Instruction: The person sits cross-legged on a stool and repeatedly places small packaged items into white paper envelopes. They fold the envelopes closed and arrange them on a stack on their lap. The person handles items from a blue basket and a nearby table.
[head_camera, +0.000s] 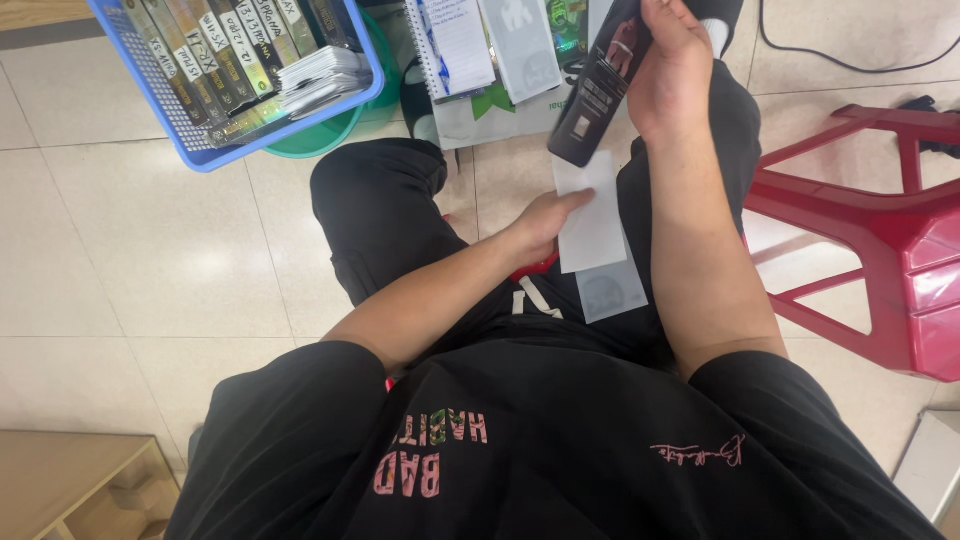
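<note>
Head view shows our right hand (672, 70) gripping a dark box (598, 85) at upper centre, while our left hand (545, 222) fingers press a white sheet (592, 228) flat on our lap, steadying it.

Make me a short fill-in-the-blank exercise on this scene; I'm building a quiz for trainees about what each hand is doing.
1. The right hand holds a flat ____ cardboard package.
2. The left hand touches a plain white ____ sheet on the lap.
3. The blue plastic basket of slim boxes sits over a ____ bowl.
4. Beside the right arm stands a ____ plastic stool.

Missing words: black; paper; green; red
</note>
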